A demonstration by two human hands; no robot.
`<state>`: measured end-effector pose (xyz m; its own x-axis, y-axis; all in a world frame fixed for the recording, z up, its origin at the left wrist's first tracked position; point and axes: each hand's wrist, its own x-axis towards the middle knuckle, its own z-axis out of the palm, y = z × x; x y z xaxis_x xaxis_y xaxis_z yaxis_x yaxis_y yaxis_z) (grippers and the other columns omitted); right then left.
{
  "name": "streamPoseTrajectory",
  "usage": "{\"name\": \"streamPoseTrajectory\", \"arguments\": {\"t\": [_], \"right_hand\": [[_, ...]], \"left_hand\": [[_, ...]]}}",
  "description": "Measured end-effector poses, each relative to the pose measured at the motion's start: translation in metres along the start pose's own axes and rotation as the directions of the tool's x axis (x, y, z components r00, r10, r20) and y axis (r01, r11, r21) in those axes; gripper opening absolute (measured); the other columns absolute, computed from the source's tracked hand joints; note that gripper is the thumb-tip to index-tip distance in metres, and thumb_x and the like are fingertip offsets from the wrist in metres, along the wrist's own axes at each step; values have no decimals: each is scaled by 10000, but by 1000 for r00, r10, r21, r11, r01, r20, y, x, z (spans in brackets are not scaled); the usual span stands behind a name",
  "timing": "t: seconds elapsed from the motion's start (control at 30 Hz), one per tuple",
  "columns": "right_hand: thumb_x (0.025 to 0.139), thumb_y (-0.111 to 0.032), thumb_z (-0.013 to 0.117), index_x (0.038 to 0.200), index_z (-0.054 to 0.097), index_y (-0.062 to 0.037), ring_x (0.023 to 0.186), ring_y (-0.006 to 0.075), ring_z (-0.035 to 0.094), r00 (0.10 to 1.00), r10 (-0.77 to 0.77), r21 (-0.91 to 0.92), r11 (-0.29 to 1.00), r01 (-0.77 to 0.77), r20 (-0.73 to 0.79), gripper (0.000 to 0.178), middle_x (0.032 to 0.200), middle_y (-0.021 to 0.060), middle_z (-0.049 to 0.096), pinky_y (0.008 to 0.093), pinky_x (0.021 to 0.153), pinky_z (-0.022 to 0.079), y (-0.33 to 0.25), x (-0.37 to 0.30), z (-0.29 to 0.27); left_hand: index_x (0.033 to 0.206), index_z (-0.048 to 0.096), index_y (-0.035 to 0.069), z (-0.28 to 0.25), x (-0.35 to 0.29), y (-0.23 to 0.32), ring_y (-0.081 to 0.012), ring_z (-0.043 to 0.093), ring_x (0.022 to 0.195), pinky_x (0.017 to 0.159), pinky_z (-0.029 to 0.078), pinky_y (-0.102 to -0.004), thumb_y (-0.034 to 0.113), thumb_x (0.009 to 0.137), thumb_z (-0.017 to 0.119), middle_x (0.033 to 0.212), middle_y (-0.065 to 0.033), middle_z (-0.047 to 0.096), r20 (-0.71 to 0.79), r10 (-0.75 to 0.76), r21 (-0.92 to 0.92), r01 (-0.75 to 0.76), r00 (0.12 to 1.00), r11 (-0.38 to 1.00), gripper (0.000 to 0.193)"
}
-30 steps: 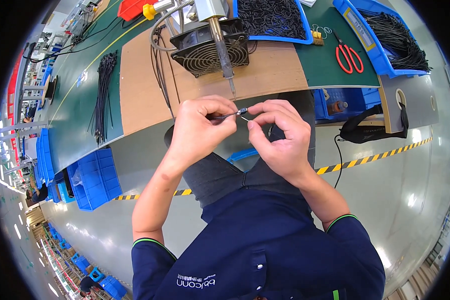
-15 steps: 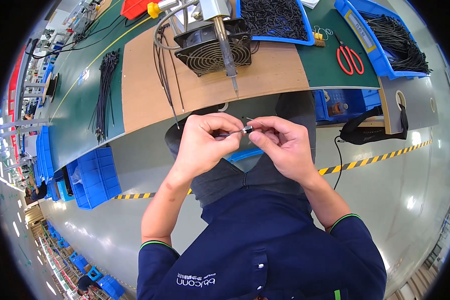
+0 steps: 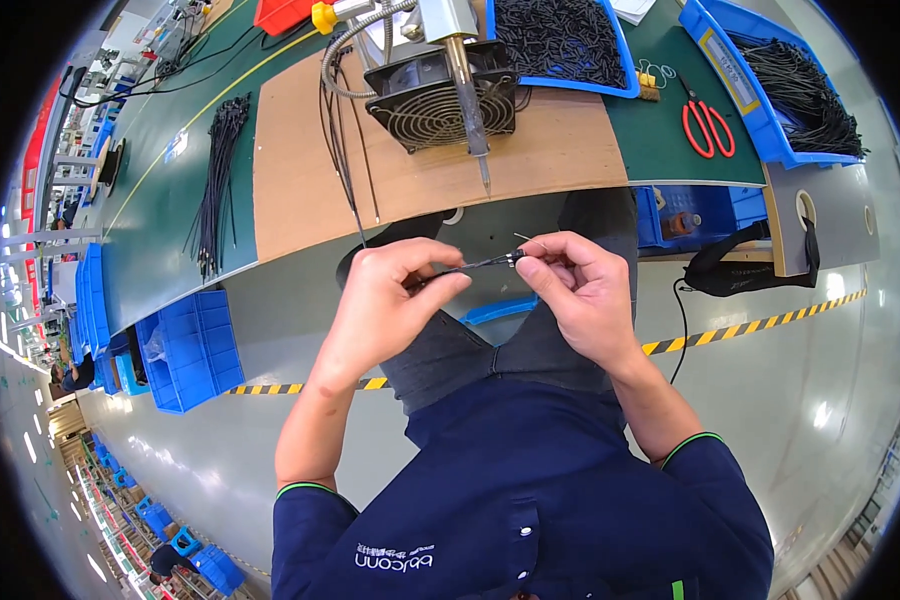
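A thin black cable (image 3: 488,262) runs between my two hands, above my lap and just short of the workbench edge. My left hand (image 3: 385,305) is closed loosely round the cable, thumb and forefinger along it. At the cable's right end is a small black-and-silver connector (image 3: 513,257), pinched in the fingertips of my right hand (image 3: 585,295). A fine wire (image 3: 532,241) sticks out above the right fingers; where it ends among them is hidden. Beyond my hands a soldering iron (image 3: 467,100) points down over the brown board (image 3: 570,145).
Behind the iron stands a black fan (image 3: 435,110). Cables lie on the board and in a bundle (image 3: 218,175) at left. A blue tray (image 3: 630,75) holds small black parts; another blue bin (image 3: 755,95) holds cables. Red-handled scissors (image 3: 708,128) lie between. A blue crate (image 3: 190,350) is below left.
My hands have drawn apart, the left moving left and slightly down, so a length of cable now shows beside the connector. The view has shifted slightly.
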<state>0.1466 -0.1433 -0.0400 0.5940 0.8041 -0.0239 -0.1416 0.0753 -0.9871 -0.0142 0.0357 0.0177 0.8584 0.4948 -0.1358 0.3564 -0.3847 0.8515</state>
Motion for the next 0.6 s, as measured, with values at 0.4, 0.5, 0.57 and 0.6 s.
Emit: {"name": "streamPoseTrajectory", "arguments": {"t": [0.4,0.5,0.57,0.6], "right_hand": [[991,-41,784,1126,730,45,757,-10,483,999,-27,12,1000,27,46,169,933,-17,700,181,659,414,2,1,14],[940,-59,828,1127,740,30,702,-1,384,1000,-11,-50,999,12,17,225,922,-38,693,176,623,343,4,1,8],[942,-81,824,1160,744,27,675,2,327,1000,-3,-67,998,2,-16,256,917,-40,687,177,601,320,11,0,0],[942,-81,824,1160,744,27,675,2,327,1000,-9,-66,998,8,-12,256,917,-40,687,177,601,320,10,0,2]], "left_hand": [[1021,712,-32,-33,-20,-11,-139,704,562,519,528,-249,123,1083,662,797,-120,771,382,-259,-410,414,887,813,173],[996,711,-16,-57,-19,-26,-126,704,617,556,534,-255,126,1073,674,818,-75,756,251,-258,-370,339,933,865,166],[1023,741,23,-93,-11,-33,-97,707,671,555,518,-240,159,1054,693,820,-34,750,16,-238,-314,231,971,921,147],[1031,743,23,-118,-1,-39,-102,705,679,558,520,-244,129,1045,677,833,-35,743,-111,-224,-192,200,968,961,125]]}}
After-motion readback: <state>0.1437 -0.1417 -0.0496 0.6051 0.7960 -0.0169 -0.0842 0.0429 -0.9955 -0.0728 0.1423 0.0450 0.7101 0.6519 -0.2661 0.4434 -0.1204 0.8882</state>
